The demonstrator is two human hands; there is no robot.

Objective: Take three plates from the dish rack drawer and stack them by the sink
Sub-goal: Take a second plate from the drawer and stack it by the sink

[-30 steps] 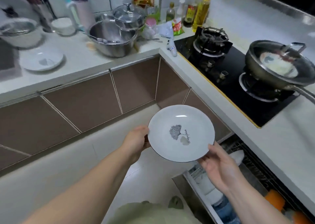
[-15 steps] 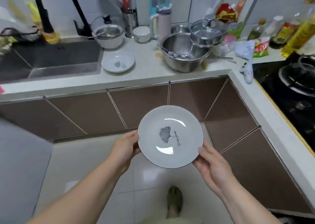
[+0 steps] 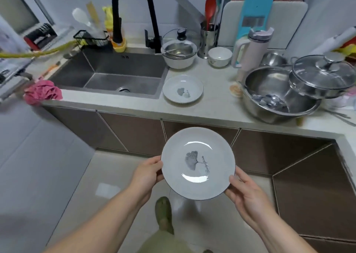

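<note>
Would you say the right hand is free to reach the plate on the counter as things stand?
Probably not yet: the right hand and left hand both hold another plate; the path to the counter plate looks clear.

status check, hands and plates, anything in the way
Left hand and right hand both gripping one plate by its rim. One plate on counter beside sink. Path to it open.

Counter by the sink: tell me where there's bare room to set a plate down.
Bare counter lies between the plate by the sink and the steel mixing bowl, and along the front edge below the sink. The back is crowded: lidded white bowl, small bowl, tumbler.
</note>
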